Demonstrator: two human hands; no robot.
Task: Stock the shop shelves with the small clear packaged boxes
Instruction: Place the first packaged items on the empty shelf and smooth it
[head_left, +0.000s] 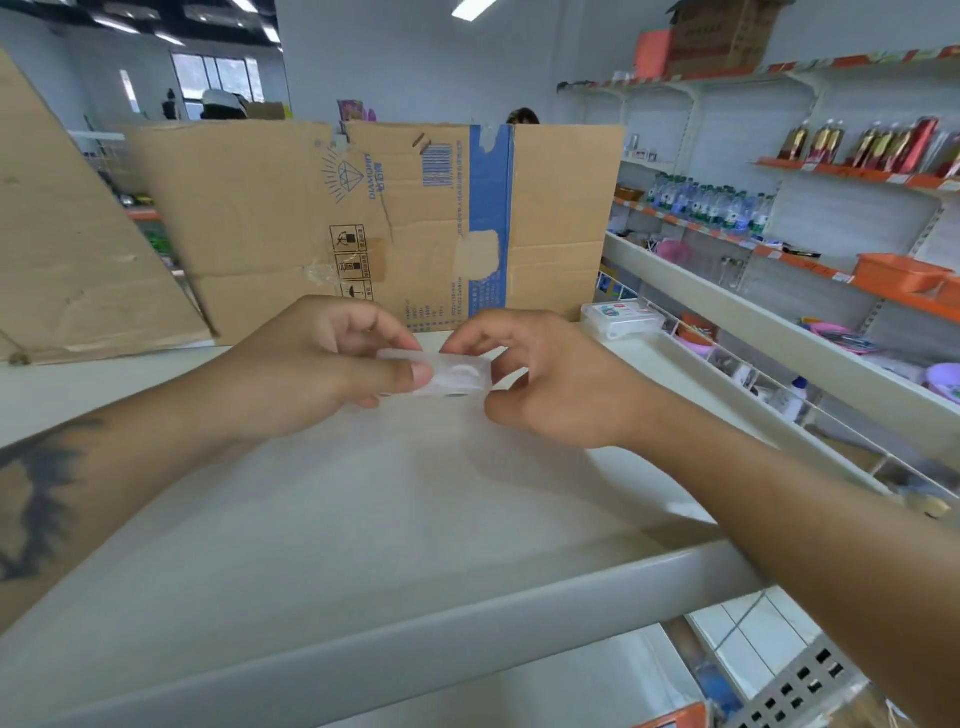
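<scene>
A small clear packaged box (457, 376) is held just above the white top shelf (363, 509), in the middle of the view. My left hand (322, 369) pinches its left end, thumb on top. My right hand (545, 379) grips its right end with curled fingers. Another clear packaged box (621, 318) with a printed label lies at the shelf's far right corner.
Flattened cardboard boxes (363, 218) stand upright along the back of the shelf, one more leaning at the left (78, 249). To the right an aisle drops away to shelves with water bottles (711, 205), orange bins (901, 273) and packaged goods. Wire dividers (753, 374) run below.
</scene>
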